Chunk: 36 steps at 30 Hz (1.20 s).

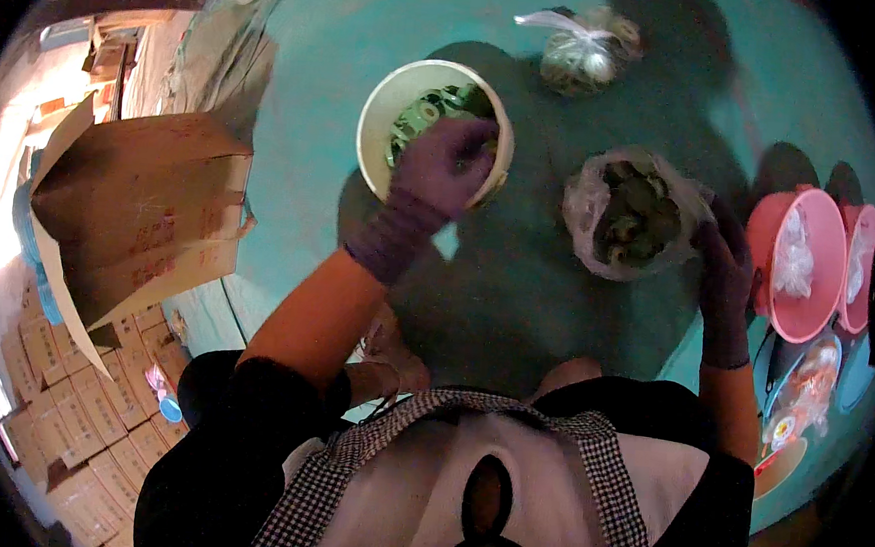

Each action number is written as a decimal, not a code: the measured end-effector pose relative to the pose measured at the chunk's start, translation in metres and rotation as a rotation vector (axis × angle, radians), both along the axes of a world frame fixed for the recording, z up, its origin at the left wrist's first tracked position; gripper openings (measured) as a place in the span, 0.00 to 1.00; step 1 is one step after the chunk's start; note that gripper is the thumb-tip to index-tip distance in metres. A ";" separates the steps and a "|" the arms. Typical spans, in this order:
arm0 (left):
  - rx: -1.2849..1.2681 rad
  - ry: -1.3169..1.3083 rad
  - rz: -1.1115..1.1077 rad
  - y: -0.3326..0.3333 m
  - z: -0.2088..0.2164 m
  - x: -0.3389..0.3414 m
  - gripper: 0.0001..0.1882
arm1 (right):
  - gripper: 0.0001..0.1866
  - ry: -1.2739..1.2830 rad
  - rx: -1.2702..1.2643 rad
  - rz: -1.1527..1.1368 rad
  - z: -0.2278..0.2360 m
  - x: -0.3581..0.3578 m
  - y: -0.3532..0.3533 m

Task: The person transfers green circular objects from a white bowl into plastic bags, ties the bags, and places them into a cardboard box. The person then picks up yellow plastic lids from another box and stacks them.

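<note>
OK, your L hand is over the white bucket, fingers curled near the green pcs; can't tell if they've got one. R hand is at the right edge of the open clear bag; can't tell if it's pinching the film. Best, I'd say: steady that edge, mouth wide, few pcs per grab, wrist clear of the rim. Hidden: bucket bottom, L fingertips. Dark pcs in the bag blur together, v. shadowy.
</note>
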<state>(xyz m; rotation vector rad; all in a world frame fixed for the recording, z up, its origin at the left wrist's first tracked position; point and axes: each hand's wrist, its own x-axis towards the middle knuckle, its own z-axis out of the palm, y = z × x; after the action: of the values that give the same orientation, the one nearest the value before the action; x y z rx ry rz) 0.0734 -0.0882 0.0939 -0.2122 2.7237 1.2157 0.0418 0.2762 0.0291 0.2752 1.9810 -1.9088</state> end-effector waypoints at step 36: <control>1.644 -0.478 0.148 0.012 0.022 0.006 0.27 | 0.23 -0.005 -0.110 -0.025 -0.006 0.004 0.003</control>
<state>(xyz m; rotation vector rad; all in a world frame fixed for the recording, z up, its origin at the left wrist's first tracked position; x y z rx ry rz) 0.0791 -0.0763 0.1160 -0.3674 0.7529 2.4661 0.0459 0.2789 0.0230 0.2752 1.8696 -2.0222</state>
